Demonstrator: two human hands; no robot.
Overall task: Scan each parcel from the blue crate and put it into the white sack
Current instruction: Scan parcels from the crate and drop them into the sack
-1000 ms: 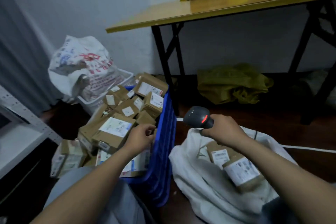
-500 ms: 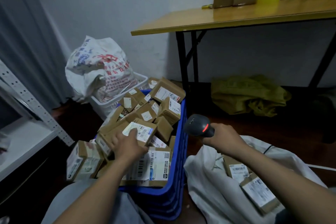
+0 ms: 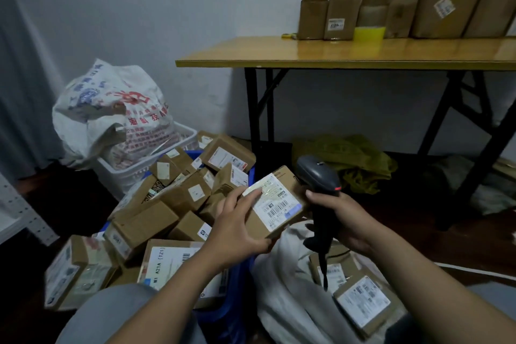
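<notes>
Parcel [image 3: 276, 204] held beside the scanner [image 3: 318, 179]
At left, the blue crate [image 3: 231, 321] is heaped with boxes [image 3: 145, 226]. The left hand [image 3: 237, 232] grips one parcel above the crate's right edge, fingers curled round it, label up. Just right, the right hand [image 3: 343, 218] is wrapped round the scanner handle, over the white sack [image 3: 284, 301] at near right.

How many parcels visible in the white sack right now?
2. The far parcel sits below the scanner; the near parcel lies beside it, closer to the person. The white sack may hide more.
</notes>
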